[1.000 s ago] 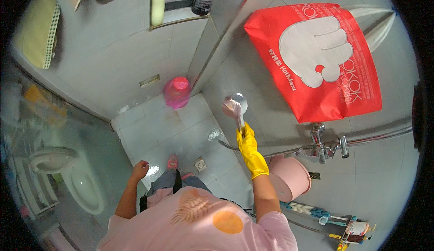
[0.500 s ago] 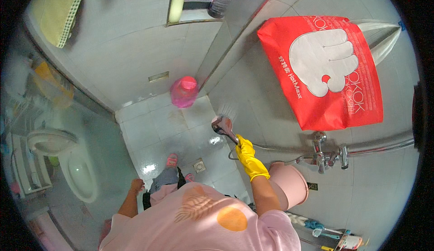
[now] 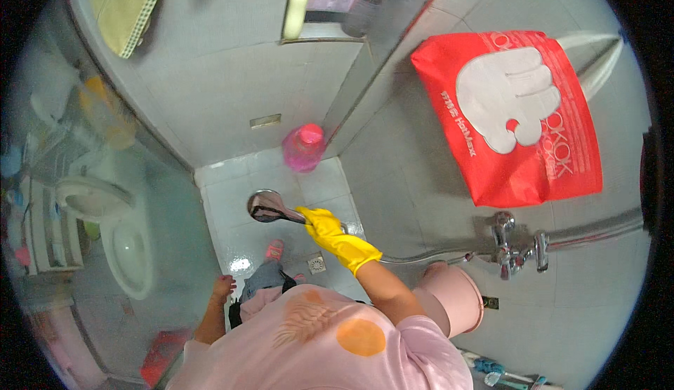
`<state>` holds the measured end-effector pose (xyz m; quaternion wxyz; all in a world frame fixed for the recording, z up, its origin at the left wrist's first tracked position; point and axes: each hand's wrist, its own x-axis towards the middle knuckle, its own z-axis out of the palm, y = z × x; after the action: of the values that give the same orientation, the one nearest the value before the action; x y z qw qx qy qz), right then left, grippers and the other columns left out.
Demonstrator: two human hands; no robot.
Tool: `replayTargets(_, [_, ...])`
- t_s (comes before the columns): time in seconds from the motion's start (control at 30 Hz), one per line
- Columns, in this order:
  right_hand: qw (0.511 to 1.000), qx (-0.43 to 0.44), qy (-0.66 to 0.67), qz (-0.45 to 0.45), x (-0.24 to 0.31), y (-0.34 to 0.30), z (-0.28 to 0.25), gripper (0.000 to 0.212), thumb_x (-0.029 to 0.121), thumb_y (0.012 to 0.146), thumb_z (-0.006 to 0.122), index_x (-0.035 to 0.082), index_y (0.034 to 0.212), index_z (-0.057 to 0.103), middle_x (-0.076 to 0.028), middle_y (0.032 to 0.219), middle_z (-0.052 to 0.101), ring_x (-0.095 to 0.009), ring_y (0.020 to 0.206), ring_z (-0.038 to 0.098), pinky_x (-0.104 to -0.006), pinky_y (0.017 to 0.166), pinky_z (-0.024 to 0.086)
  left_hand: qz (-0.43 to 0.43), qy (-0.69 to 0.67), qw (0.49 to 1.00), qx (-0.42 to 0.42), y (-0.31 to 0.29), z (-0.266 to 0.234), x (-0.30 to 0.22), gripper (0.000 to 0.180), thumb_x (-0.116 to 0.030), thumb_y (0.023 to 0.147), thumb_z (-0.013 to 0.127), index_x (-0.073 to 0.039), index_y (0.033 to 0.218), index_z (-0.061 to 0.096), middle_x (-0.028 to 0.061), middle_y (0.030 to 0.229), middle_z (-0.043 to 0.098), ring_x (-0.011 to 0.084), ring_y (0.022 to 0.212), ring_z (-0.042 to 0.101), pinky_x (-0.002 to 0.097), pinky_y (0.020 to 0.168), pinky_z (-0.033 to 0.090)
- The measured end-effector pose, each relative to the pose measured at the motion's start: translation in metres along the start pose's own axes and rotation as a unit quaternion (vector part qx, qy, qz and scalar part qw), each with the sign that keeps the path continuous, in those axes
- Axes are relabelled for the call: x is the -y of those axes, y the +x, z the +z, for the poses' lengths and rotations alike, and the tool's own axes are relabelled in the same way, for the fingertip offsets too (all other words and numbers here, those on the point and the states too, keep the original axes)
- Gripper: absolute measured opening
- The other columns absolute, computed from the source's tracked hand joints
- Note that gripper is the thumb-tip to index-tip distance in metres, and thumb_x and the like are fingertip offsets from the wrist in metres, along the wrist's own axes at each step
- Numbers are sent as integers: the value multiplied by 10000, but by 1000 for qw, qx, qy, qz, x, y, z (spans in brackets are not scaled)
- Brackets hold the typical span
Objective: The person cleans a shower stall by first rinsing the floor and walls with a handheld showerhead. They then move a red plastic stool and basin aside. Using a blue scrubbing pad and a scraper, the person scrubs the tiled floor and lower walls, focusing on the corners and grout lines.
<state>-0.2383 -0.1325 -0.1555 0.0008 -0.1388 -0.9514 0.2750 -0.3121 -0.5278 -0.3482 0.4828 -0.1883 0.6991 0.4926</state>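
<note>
Shower head [image 3: 264, 206] is hovering over the floor tiles [image 3: 239, 179], left of the floor drain [image 3: 316, 263] and somewhat beyond it. Its mirror-bright back seems to be facing up, so the spray side is presumably pointing at the tiles; whether water is running, cannot tell.

Right hand [image 3: 337, 237], in a yellow rubber glove, is gripping the handle [image 3: 291, 215] just beyond the drain, probably gloved to guard the skin from wet or grime. The arm is reaching past the drain's right side, likely keeping the head out in front of the pink shoe [image 3: 274, 250].

Left hand [image 3: 224, 287], bare, is hanging left of the drain, fingers loosely bent, holding nothing visible; one hand is apparently enough for so light a load.

Hose [image 3: 421, 258] is trailing from the mixer tap [image 3: 511, 255], on the wall to the drain's right; its slack is presumably giving the reach.

Red bag [image 3: 509, 120] is hanging by a white strap [image 3: 597, 74] higher up that wall, likely for staying dry. Pink bucket [image 3: 456, 299] is standing right of the drain and nearer the person; translucent pink container [image 3: 304, 150] is occupying the corner beyond the drain, seemingly parked aside.
</note>
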Motion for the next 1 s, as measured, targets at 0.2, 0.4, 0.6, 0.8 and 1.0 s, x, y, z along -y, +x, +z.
replayTargets(0.2, [1000,-12,6,20,14,15,-7,337,177,791,477,186,1122,543,-134,925,618,-326,867,577,-449,735,440,188,-73,955,219,-79,131,-170,425,-318,851,564,-40,1161,479,48,1073,559,168,975,521,316,828,411])
replayTargets(0.4, [991,-76,107,39,38,-10,-15,355,247,814,519,148,1154,528,-154,1058,571,-347,980,521,-425,835,407,231,-226,915,244,-57,197,-214,379,-318,884,511,-51,1140,425,80,1096,529,206,1023,503,394,891,388])
replayTargets(0.6, [818,-392,309,285,-82,-152,-74,275,284,810,606,87,1001,611,-60,939,621,-171,856,581,-297,703,472,255,-205,930,166,-27,181,-216,238,-258,886,520,-61,1007,465,83,1038,549,209,987,524,421,852,425])
replayTargets(0.8, [476,-694,519,150,-75,-250,-199,381,123,807,627,112,1136,434,-54,979,555,-177,867,562,-332,781,482,220,-239,923,206,-30,163,-226,252,-283,890,511,-60,997,461,76,997,560,221,966,543,429,826,450])
replayTargets(1.0, [667,-623,189,362,-131,-307,-181,299,139,808,587,44,1061,460,-121,877,558,-206,709,569,-307,615,468,223,-208,931,199,-35,176,-223,287,-287,881,527,-43,1022,468,99,1004,559,227,953,548,396,815,457])
